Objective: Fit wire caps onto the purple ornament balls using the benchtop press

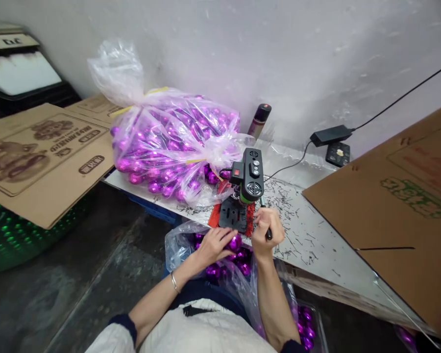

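My left hand is closed around a shiny purple ball, just in front of the black base plate of a small bench machine. The fist of my right hand wraps round the machine's lever, whose black handle end sticks out below the fingers. Under my left hand, more purple balls lie in an open clear plastic bag. Red material shows beneath the base plate. What sits under the machine's head is partly hidden.
A tied clear bag of purple balls fills the table's left. Short dark bits litter the white tabletop. A spray can, a power adapter and its cable stand behind. Cardboard boxes flank both sides; green balls sit lower left.
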`<state>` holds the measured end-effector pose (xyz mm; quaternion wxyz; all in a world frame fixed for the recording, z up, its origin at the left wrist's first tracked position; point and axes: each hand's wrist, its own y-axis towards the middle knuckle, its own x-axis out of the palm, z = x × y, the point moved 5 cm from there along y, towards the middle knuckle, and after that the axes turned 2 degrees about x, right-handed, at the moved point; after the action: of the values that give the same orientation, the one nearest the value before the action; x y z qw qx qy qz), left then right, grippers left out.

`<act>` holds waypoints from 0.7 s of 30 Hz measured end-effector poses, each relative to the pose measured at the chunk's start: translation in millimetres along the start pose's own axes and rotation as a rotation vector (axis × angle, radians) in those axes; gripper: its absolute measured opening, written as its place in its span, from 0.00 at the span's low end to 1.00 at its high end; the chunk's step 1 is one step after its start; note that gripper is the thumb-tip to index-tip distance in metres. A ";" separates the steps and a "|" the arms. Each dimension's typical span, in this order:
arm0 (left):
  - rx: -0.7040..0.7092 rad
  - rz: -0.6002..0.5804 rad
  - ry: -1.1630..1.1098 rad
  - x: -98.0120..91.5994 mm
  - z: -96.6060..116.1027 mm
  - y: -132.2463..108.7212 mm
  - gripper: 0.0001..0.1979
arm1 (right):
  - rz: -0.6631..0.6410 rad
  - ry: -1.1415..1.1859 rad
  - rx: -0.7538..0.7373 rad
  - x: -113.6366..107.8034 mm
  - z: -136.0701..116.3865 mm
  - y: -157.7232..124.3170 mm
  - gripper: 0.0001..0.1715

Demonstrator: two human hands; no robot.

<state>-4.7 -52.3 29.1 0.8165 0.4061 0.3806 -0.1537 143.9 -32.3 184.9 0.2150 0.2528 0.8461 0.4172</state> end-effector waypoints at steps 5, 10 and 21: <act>-0.036 0.074 0.068 -13.2 -15.2 -4.6 0.42 | -0.006 -0.008 -0.017 1.5 6.6 -14.9 0.17; -0.504 0.266 0.192 -55.8 -103.7 90.6 0.21 | 0.005 -0.008 -0.011 2.2 4.9 -13.8 0.17; -0.949 0.101 -0.156 -62.3 -149.4 132.6 0.27 | -0.021 -0.007 -0.059 2.5 -2.6 -6.5 0.17</act>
<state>-45.9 143.3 91.1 0.9442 -0.0062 0.3260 0.0465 138.9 -35.7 180.7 0.2298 0.2388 0.8354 0.4386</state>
